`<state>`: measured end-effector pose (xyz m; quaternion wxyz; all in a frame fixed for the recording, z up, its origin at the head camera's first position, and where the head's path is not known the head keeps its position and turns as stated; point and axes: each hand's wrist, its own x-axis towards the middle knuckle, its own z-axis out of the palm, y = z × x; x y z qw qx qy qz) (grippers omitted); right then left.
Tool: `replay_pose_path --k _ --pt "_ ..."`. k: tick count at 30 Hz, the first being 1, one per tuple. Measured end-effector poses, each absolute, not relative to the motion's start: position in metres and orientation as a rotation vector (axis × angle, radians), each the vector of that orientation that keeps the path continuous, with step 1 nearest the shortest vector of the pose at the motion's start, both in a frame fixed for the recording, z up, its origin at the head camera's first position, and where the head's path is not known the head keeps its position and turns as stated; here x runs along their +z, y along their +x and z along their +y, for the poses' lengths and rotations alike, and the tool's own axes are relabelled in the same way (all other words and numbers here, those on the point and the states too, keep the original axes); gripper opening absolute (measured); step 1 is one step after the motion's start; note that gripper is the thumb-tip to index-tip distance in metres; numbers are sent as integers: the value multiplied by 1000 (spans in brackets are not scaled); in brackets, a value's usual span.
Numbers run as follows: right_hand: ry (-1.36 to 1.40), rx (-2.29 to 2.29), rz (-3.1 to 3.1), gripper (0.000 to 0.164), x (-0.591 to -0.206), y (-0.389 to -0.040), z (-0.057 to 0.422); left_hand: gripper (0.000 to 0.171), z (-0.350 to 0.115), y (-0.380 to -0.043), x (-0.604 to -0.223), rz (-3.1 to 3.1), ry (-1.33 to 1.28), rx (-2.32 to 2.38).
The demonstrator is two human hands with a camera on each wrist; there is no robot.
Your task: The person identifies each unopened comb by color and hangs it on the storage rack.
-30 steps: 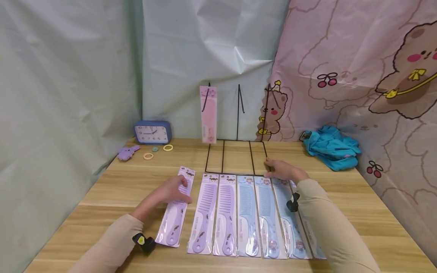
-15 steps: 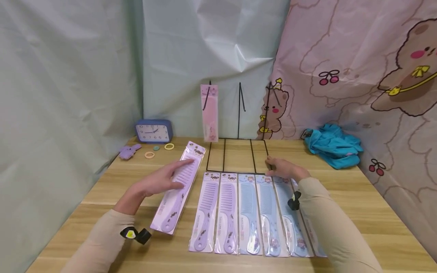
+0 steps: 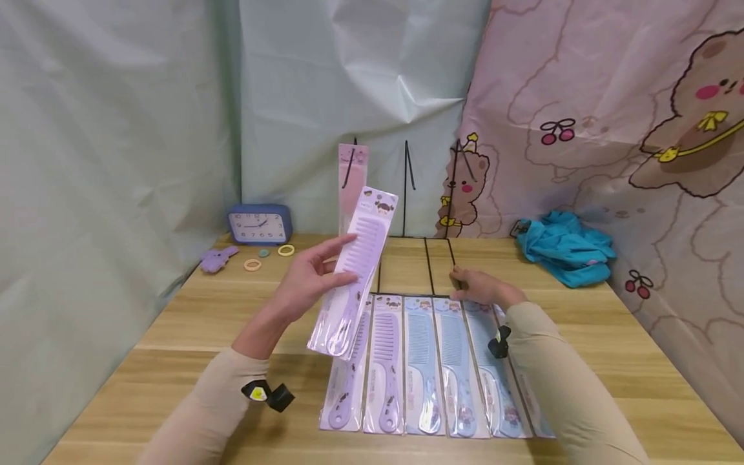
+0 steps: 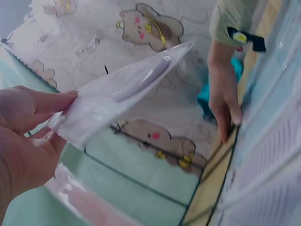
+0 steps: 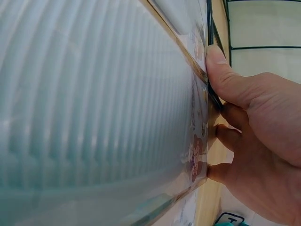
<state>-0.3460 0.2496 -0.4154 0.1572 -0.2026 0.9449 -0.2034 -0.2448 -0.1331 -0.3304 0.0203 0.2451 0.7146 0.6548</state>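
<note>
A purple wide-toothed comb in a clear packet (image 3: 361, 258) is raised and tilted over the table, pinched by my left hand (image 3: 308, 281) along its left edge. In the left wrist view, the packet (image 4: 117, 89) appears from its side between thumb and fingers. My right hand (image 3: 479, 287) grips the front right part of the black wire rack (image 3: 429, 267); in the right wrist view, its thumb and fingers (image 5: 225, 80) close around the wire. A pink packet (image 3: 352, 171) hangs on the rack's left hook, partly hidden behind the purple comb. The middle and right hooks are bare.
Packaged purple combs (image 3: 386, 374) and blue combs (image 3: 423, 368) lie in a row before the rack. At back left are a blue clock (image 3: 259, 225), a purple toy (image 3: 217, 259) and several small rings (image 3: 252, 265). A turquoise cloth (image 3: 566, 252) lies at back right.
My left hand has lifted the purple comb packet off the table and carried it right and upward, in front of the hanging pink packet. My right hand has stayed at the rack.
</note>
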Motion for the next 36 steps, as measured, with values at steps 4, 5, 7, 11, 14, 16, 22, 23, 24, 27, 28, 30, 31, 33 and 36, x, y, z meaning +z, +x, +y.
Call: replay_pose_path --k 4,5,7,11,14,16,22,23,24,27,28,30,31,33,36 --pt "-547 -574 2716 71 -418 -347 249 67 -114 -242 -322 2182 697 2107" --pt "-542 -577 2718 71 -418 -347 248 67 -110 -241 -321 2165 681 2126" --pt "-529 -587 2716 71 -418 -347 247 67 -102 -240 -318 2132 670 2163" --pt "-520 -605 2704 71 -417 -345 245 67 -90 -238 -316 2085 681 2185" --pt "-504 -614 2699 71 -417 -343 245 66 -84 -239 -318 2068 690 2170" --pt "-505 -614 2702 71 -417 -343 246 66 -80 -241 -320 2074 696 2153" --pt "-510 -611 2706 71 -417 -346 250 64 -70 -251 -323 2136 635 2143" --pt "-507 -616 2703 72 -417 -346 251 64 -69 -252 -322 2139 626 2147" --pt "-505 -620 2702 72 -417 -346 251 64 -68 -253 -322 2144 621 2148" --pt "-511 -617 2702 72 -417 -347 250 65 -65 -256 -323 2130 635 2157" --pt "-514 -615 2703 72 -416 -347 250 65 -64 -257 -323 2126 636 2158" --pt "-514 -614 2702 72 -417 -346 249 66 -63 -257 -324 2119 636 2159" --pt "-508 -613 2701 72 -417 -346 249 66 -62 -258 -325 2110 632 2163" --pt "-509 -612 2701 72 -417 -346 249 66 -62 -258 -326 2102 612 2173" --pt "-500 -618 2699 72 -416 -345 250 66 -63 -259 -327 2097 582 2185"
